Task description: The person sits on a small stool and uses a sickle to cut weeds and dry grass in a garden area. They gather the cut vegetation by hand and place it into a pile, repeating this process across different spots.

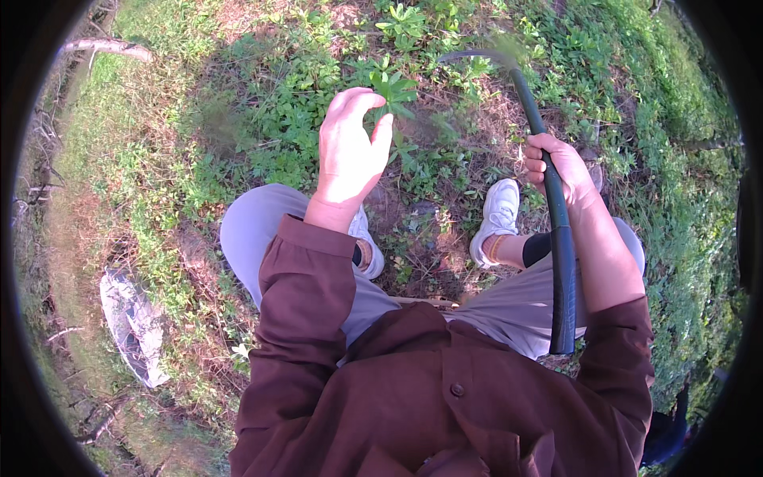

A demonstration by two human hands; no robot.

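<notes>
My right hand (557, 164) is closed around the dark green shaft of a sickle (527, 101), well above its black grip end, which reaches back over my thigh. The curved metal blade (471, 53) points left at the shaft's far end, with a blurred bit of greenery by the joint. My left hand (356, 140) is held out with thumb and fingers curved apart and nothing between them. Just beyond its fingertips stands a leafy green plant (393, 89); whether they touch it I cannot tell.
Low weeds (286, 125) and dry stalks cover the ground around my white shoes (501, 206). A crumpled pale sheet or bag (132, 328) lies at the left. Bare branches (110, 47) lie along the left rim. Something dark and blue (667, 438) shows at the lower right.
</notes>
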